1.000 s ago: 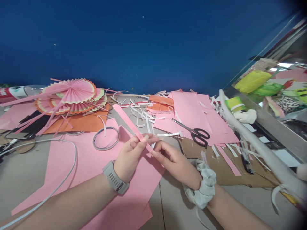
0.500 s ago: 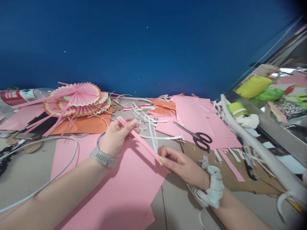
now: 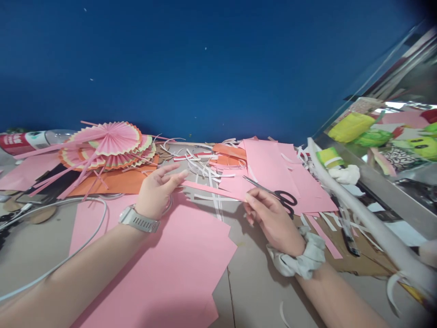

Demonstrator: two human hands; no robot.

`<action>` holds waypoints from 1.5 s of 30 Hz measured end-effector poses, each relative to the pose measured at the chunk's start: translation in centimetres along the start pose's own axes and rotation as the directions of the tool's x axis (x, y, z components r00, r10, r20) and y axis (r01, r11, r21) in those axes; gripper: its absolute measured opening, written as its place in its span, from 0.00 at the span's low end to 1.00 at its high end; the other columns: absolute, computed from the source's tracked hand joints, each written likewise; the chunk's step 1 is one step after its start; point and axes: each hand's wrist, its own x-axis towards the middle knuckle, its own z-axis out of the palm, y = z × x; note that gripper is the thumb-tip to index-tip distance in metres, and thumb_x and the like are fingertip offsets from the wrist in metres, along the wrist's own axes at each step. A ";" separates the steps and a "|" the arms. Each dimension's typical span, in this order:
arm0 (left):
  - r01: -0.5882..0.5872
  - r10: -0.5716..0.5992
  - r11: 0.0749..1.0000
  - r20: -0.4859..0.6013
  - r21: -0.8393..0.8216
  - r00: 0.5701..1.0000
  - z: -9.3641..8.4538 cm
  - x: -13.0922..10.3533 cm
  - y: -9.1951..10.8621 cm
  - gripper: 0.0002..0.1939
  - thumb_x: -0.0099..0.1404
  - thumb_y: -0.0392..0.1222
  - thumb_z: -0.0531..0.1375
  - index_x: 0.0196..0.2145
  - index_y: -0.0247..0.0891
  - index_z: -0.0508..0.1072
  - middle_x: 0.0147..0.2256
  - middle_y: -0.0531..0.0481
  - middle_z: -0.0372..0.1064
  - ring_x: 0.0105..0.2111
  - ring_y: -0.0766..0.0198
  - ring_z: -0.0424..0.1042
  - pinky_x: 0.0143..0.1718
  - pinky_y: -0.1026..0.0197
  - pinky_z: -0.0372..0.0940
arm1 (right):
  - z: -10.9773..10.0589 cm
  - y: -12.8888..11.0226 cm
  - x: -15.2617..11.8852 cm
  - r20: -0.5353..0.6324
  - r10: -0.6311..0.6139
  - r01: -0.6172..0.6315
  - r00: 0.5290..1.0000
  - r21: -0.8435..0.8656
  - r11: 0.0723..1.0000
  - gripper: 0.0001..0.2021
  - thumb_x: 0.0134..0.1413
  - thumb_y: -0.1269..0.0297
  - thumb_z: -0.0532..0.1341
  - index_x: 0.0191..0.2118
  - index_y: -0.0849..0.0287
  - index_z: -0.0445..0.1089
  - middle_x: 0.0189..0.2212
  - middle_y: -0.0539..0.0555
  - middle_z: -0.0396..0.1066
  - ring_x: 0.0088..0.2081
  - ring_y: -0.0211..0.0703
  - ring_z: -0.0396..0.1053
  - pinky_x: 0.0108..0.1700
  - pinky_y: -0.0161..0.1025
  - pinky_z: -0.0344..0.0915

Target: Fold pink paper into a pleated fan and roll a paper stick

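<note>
A narrow pink paper strip (image 3: 213, 189) is stretched between my two hands above the table. Its left end is pinched by my left hand (image 3: 160, 189), which wears a grey watch at the wrist. The thumb and fingers of my right hand (image 3: 269, 216) close on the other end, and a pale scrunchie circles that wrist. Large pink paper sheets (image 3: 164, 269) lie beneath my left hand. Just beyond my right hand, black-handled scissors (image 3: 286, 197) rest partly hidden on more pink paper (image 3: 269, 168).
Pleated paper fans (image 3: 118, 139) and a bottle (image 3: 25, 142) stand at the back left. White paper strips (image 3: 205, 171) lie behind the held strip. A utility knife (image 3: 348, 239) rests on brown cardboard (image 3: 362, 262) at right, beside a pale tube (image 3: 362, 214). A cable (image 3: 102, 223) curves at left.
My right hand has moved up and to the right. The strip has swung from a steep slant to nearly level, and my left hand has shifted slightly left.
</note>
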 end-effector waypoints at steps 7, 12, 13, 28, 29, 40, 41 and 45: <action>0.005 -0.105 0.946 0.293 0.324 0.950 -0.6 -0.1 1.5 0.25 0.50 0.49 0.64 0.44 0.36 0.69 0.24 0.48 0.75 0.22 0.62 0.71 0.20 0.66 0.62 | -1.2 -0.7 0.6 -0.087 0.055 -0.057 0.995 -0.022 0.998 0.12 0.50 0.53 0.58 0.29 0.58 0.64 0.27 0.49 0.62 0.31 0.36 0.65 0.29 0.31 0.68; -0.094 -0.352 0.834 0.657 0.543 0.666 -1.3 -0.6 3.9 0.13 0.53 0.46 0.62 0.36 0.39 0.73 0.23 0.49 0.74 0.18 0.66 0.66 0.20 0.67 0.58 | -0.9 -1.3 0.4 0.001 0.111 -0.111 0.994 -0.041 0.993 0.13 0.48 0.54 0.60 0.28 0.60 0.64 0.24 0.48 0.63 0.25 0.34 0.66 0.27 0.32 0.67; -0.115 -0.375 0.822 0.682 0.557 0.627 -1.2 -0.8 4.1 0.10 0.54 0.46 0.61 0.33 0.39 0.73 0.23 0.50 0.74 0.19 0.66 0.66 0.21 0.67 0.58 | -0.8 -1.4 0.3 0.015 0.115 -0.114 0.993 -0.041 0.993 0.13 0.49 0.54 0.60 0.28 0.59 0.64 0.23 0.48 0.63 0.24 0.33 0.66 0.27 0.32 0.67; 0.319 -0.290 0.944 0.659 0.081 0.694 4.5 -6.3 -0.3 0.12 0.62 0.48 0.54 0.31 0.36 0.60 0.24 0.48 0.70 0.22 0.62 0.73 0.23 0.61 0.68 | 1.1 -0.9 -0.8 0.387 0.007 -0.098 0.922 0.214 0.972 0.26 0.49 0.43 0.55 0.51 0.52 0.61 0.42 0.55 0.66 0.40 0.44 0.68 0.37 0.42 0.68; 0.310 -0.283 0.947 0.658 0.079 0.697 4.6 -6.5 -0.5 0.12 0.62 0.48 0.54 0.32 0.36 0.61 0.26 0.47 0.70 0.23 0.61 0.74 0.24 0.60 0.68 | 1.6 -0.9 -1.0 0.392 0.035 -0.099 0.919 0.143 0.985 0.25 0.49 0.47 0.56 0.51 0.54 0.62 0.40 0.55 0.68 0.40 0.43 0.68 0.39 0.41 0.67; 0.259 -0.307 0.950 0.682 0.175 0.664 5.0 -6.1 -1.2 0.20 0.66 0.51 0.47 0.28 0.32 0.66 0.22 0.48 0.68 0.15 0.72 0.66 0.15 0.71 0.62 | 2.8 -0.2 -1.5 0.407 0.114 -0.157 0.906 0.075 0.985 0.23 0.59 0.54 0.48 0.54 0.61 0.63 0.19 0.50 0.68 0.33 0.41 0.69 0.48 0.44 0.59; 0.263 -0.316 0.947 0.684 0.185 0.658 5.0 -6.1 -1.1 0.20 0.65 0.52 0.48 0.28 0.32 0.66 0.23 0.48 0.69 0.15 0.72 0.66 0.14 0.71 0.61 | 2.9 -0.2 -1.5 0.413 0.124 -0.176 0.902 0.091 0.980 0.23 0.59 0.53 0.48 0.54 0.61 0.63 0.19 0.50 0.69 0.32 0.41 0.69 0.48 0.44 0.59; 0.276 -0.326 0.943 0.694 0.188 0.642 4.8 -6.0 -0.9 0.18 0.64 0.53 0.49 0.31 0.33 0.65 0.24 0.49 0.70 0.16 0.71 0.68 0.14 0.72 0.61 | 3.2 0.0 -1.5 0.389 0.120 -0.201 0.913 0.176 0.964 0.23 0.59 0.54 0.48 0.53 0.62 0.64 0.24 0.53 0.72 0.35 0.43 0.70 0.48 0.44 0.58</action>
